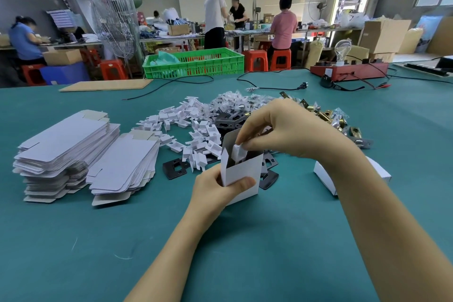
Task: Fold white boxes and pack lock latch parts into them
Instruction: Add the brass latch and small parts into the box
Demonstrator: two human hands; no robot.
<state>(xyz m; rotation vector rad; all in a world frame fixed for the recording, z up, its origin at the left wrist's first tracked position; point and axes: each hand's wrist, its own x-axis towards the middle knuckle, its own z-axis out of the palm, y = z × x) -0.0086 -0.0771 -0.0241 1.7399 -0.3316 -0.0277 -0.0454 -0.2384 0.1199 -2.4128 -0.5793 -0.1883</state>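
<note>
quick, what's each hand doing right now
Left hand: shut on the box.
Right hand: pinching a white part into it.

text: none legible | labels: none | signs: unreadable

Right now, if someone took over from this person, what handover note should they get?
Left hand: holds the open white cardboard box upright above the green table.
Right hand: fingers pinch a small white plastic part at the box mouth.
Supplies: flat white box blanks stacked left; loose white plastic parts and black metal plates behind the box; brass latch pieces far right.
Done: this box is folded, with something dark already inside; another white box lies on the right.
Left: finish filling, close the box, fold more blanks.
</note>
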